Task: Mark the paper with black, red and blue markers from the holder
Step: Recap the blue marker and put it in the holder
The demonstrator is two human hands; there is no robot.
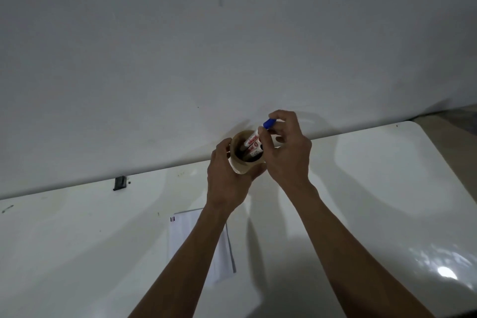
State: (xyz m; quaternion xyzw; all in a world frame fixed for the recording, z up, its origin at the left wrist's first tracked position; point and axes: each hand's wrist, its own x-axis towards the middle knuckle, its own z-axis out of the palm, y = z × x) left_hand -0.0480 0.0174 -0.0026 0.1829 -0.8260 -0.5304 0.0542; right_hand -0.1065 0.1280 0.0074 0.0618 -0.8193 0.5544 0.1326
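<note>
A beige cup-shaped holder (241, 166) stands near the table's far edge, tilted toward me, with markers inside it. My left hand (227, 178) is wrapped around the holder's left side and bottom. My right hand (286, 152) pinches a marker with a blue cap (269, 123); its white body slants down into the holder's mouth. Beside it in the holder lie other white-bodied markers (251, 151) with red print. The white paper (185, 235) lies on the table nearer to me, partly hidden by my left forearm, with short black, red and blue strokes (172, 219) at its top left corner.
The glossy white table (374, 175) has a rounded far right corner and meets a plain white wall (232, 46) just behind the holder. A small dark clip (120, 183) sits at the table's far edge on the left. A bright light glare lies at the right front.
</note>
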